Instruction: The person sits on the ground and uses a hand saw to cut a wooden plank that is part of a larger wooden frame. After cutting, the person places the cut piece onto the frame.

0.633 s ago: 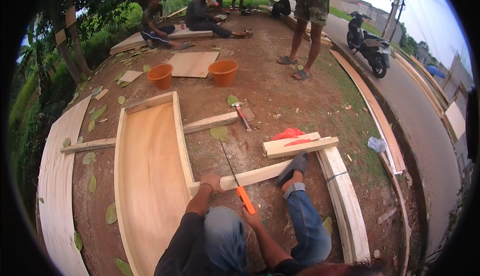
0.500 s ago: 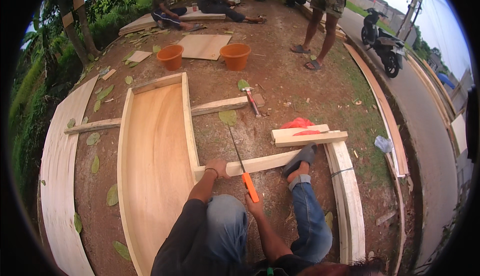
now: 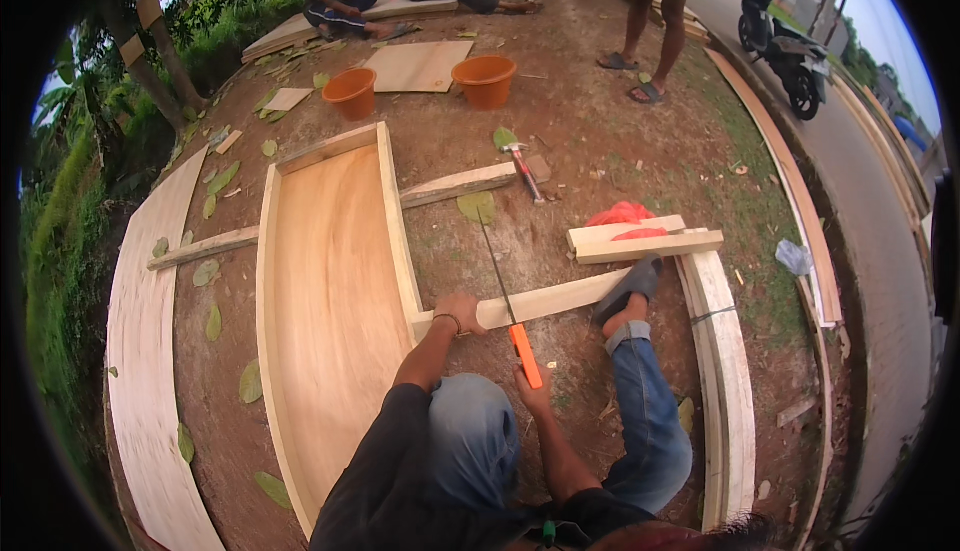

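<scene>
Gripping a saw by its blocky orange handle in a closed right hand. Long, dark and slender in the blade, slanting across a pale, square-edged plank. Bending the left hand over the plank (clasping or merely pressing, hard to tell), between the saw and a shallow wooden frame. Treading toward its right end in a grey shoe.

I count on my feed: two bare hands | one orange-handled saw | two round orange buckets | one red-handled hammer | one black motorbike
</scene>
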The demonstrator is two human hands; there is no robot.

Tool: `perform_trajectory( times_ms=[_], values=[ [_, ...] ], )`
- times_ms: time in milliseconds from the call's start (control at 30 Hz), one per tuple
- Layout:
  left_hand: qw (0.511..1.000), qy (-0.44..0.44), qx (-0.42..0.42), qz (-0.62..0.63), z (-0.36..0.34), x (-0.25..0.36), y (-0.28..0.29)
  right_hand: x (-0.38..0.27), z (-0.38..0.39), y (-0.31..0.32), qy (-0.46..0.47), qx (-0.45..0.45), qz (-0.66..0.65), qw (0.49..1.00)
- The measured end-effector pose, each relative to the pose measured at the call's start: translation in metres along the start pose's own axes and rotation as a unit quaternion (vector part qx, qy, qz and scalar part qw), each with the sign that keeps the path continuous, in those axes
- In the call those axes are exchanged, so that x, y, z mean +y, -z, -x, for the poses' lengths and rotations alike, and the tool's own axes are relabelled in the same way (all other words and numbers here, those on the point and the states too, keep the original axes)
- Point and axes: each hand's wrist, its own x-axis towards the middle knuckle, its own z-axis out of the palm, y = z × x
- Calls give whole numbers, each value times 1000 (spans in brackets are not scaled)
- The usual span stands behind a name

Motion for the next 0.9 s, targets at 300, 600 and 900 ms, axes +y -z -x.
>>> perform_trajectory(
  times_ms=[300,600,900],
  values=[
    [1000,9,4,-2,0,-4,-1,-43,-4,1,-83,6,-56,995],
    [1000,-1,10,11,-5,-1,-2,10,-4,-2,-11,22,-5,1000],
    [999,19,-13,22,-6,-10,-3,-16,-2,-3,-55,10,-17,998]
  ],
)
